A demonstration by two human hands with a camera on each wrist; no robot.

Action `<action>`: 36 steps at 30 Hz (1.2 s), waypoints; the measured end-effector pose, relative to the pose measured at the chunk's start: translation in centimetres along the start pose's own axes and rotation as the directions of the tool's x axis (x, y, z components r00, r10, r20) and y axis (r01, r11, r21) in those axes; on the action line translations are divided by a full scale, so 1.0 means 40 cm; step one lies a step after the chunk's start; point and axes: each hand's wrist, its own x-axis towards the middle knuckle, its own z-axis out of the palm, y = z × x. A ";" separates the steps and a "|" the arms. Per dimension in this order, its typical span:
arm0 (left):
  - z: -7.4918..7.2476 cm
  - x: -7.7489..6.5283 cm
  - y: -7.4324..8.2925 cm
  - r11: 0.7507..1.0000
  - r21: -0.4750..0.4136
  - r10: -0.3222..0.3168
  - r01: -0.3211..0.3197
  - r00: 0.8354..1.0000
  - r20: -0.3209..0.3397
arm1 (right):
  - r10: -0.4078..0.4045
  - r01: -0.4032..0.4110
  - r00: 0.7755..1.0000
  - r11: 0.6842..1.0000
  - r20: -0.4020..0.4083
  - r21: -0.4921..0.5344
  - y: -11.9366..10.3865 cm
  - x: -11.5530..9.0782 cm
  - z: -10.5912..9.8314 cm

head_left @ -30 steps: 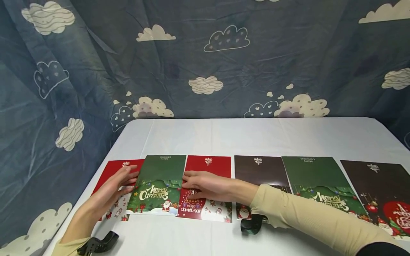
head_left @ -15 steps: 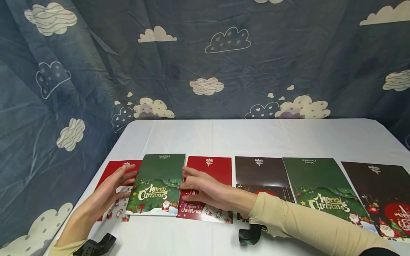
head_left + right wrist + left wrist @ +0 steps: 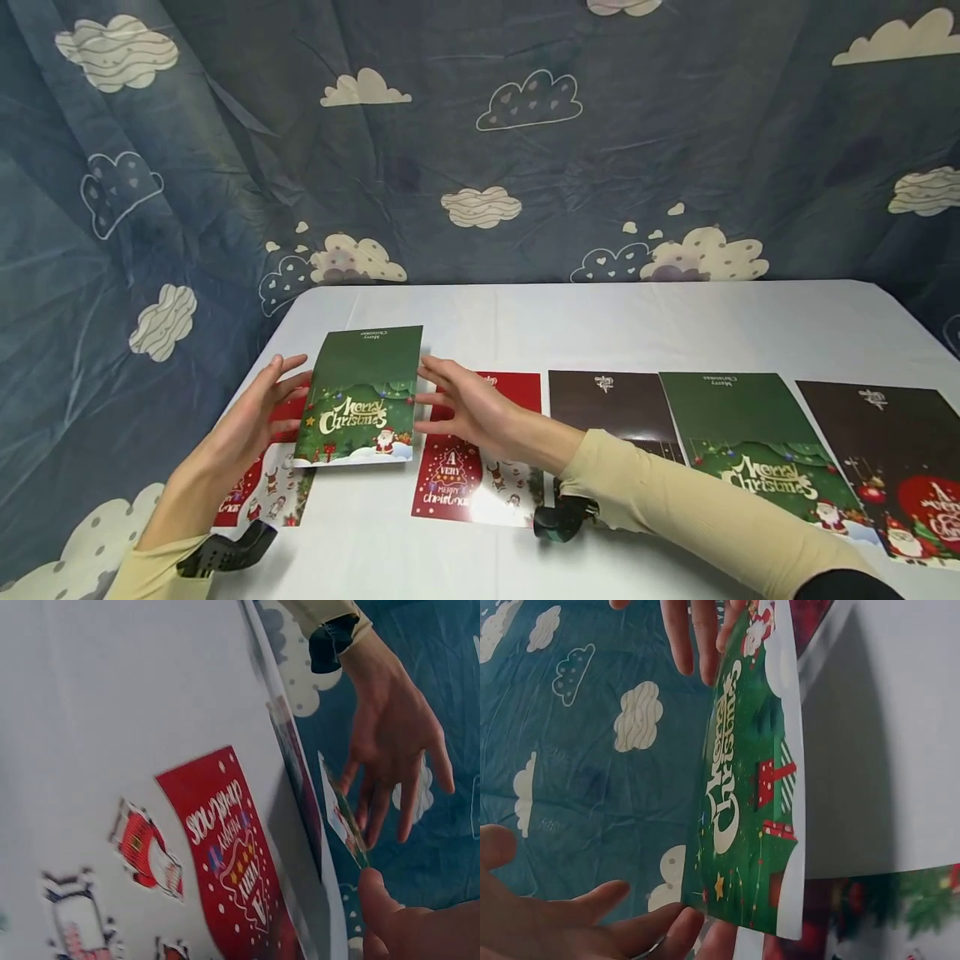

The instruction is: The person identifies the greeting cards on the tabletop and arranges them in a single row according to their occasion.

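– Where is the raised card (image 3: 360,404) to be found?

– It is carried clear of the surface (image 3: 360,542), towards the left, between the left hand (image 3: 251,412) and the right hand (image 3: 491,412). Part of the left red card (image 3: 273,487) is hidden by it; the right red card (image 3: 442,483) is seen to its right, laid flat.

– And how is it supported?

– By its two sides. The left edge is met by the fingers of one hand, the right edge by those of the other. In both hands the fingers are nearly straight; nothing is clenched, and the card is not gripped in a curled hand.

– Can that be judged secure?

– For something so light, probably, if even pressure is given from both sides. Pressed too hard, the card could be bowed; too softly, a corner could be dropped.

– What else should be minded?

– Both hands are best moved together and held level, so that no twist is put in. The near edge should be held high enough that the left red card is not dragged.
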 end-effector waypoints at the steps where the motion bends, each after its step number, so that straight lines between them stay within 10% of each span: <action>1: -0.003 0.005 0.001 1.000 0.000 0.003 -0.003 1.000 -0.005 | -0.004 0.004 1.000 1.000 -0.003 0.005 0.000 0.008 -0.001; 25: -0.086 0.180 0.014 0.996 0.023 -0.080 0.083 0.989 -0.121 | 0.007 -0.009 0.999 0.999 -0.052 -0.043 -0.021 0.235 -0.035; 36: -0.184 0.253 -0.057 0.991 -0.108 -0.083 0.078 0.995 -0.047 | 0.010 -0.009 0.995 1.000 -0.099 0.013 -0.016 0.319 -0.033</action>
